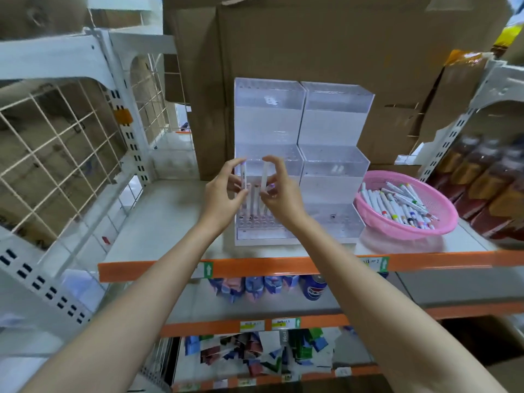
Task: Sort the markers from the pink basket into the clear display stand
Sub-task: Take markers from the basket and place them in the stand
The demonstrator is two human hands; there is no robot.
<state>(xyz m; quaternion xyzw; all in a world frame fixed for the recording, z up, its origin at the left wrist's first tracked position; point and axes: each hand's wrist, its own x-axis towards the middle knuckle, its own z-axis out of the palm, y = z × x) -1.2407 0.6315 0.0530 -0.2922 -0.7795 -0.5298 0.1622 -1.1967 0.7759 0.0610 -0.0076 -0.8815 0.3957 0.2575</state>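
Observation:
The clear tiered display stand [334,165] sits on the shelf against cardboard boxes. To its right the pink basket [442,222] holds several white markers [397,202] with coloured ends. My left hand [224,194] pinches one white marker [243,177] upright over the stand's lower left tier. My right hand [279,191] pinches a second white marker [265,174] upright beside it. Two markers [255,202] stand in holes of the lowest left tier, partly hidden by my hands.
The shelf [170,217] has an orange front edge [439,260]. A white wire-grid rack [62,154] stands at the left. Cardboard boxes [326,41] rise behind the stand. Packaged bottles [487,180] sit at the right. Lower shelves hold packets and a can [314,286].

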